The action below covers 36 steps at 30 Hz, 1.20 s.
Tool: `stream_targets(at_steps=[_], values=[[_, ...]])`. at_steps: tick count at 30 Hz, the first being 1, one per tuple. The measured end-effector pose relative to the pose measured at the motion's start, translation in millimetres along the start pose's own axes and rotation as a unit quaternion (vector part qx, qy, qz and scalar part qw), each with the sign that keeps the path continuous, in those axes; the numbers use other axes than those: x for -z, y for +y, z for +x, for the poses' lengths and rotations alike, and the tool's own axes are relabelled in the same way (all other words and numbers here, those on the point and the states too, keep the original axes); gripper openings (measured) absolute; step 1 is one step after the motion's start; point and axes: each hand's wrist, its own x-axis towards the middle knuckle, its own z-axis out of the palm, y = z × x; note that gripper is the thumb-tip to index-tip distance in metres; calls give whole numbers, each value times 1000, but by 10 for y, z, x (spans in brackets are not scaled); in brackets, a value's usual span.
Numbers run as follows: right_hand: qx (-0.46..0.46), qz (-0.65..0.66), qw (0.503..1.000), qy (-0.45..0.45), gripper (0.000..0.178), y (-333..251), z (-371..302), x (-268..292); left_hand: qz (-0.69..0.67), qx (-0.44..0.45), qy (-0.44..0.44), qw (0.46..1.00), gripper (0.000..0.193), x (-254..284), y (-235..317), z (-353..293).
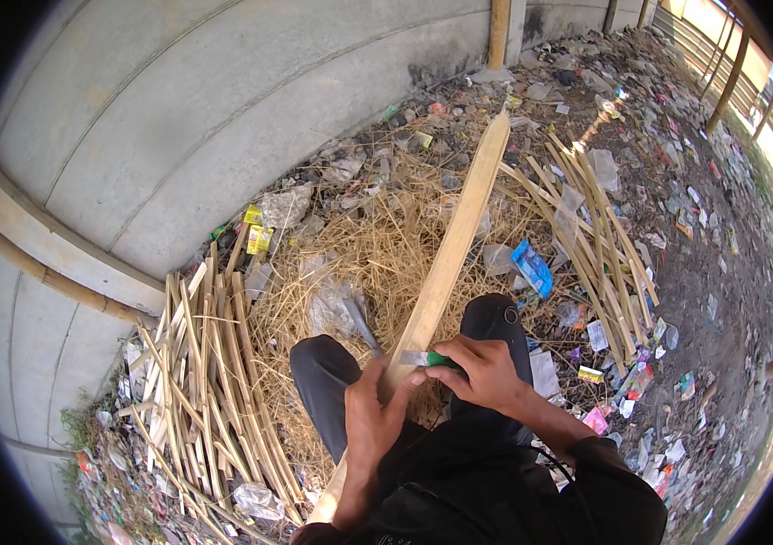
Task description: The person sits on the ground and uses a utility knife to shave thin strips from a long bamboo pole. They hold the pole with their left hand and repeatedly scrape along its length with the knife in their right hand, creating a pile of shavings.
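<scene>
A long pale bamboo slat (pixel 459 236) slants between my knees, from beside my body up to a ragged far end near the wall. My left hand (pixel 377 404) is closed around its near part, with the thumb lying toward the blade. In my right hand (pixel 484 372) is a knife (pixel 438 360) with a green handle, my fingers wrapped round it. Its short, broad metal blade points left and lies across the slat, close to my left thumb. Whether the edge bites into the slat, I cannot tell.
Narrow bamboo strips lie in a pile (pixel 214 391) at left and a smaller pile (pixel 595 245) at right. Dry straw-like shavings (pixel 386 245) cover the ground ahead. A grey concrete wall (pixel 223 109) rises at the far left. Litter, including a blue wrapper (pixel 532 268), is strewn around.
</scene>
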Motion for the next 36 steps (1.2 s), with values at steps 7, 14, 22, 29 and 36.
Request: stream_targets(at_steps=[7, 14, 22, 29, 36], values=[[13, 4, 1000, 8, 30, -34, 30, -5, -117, 72, -47, 989, 37, -18, -129, -39], [-7, -16, 1000, -9, 30, -86, 28, 31, -158, 91, -59, 981, 36, -43, -157, -72], [15, -42, 999, 5, 27, -54, 68, 89, -133, 77, -49, 987, 34, -52, -141, -83], [-103, -102, 970, 193, 26, 562, 307, 515, -130, 144, -82, 977, 34, 93, -181, -367], [-57, -23, 990, 126, 26, 410, 100, 392, -69, 102, -40, 992, 34, 57, -115, -264]])
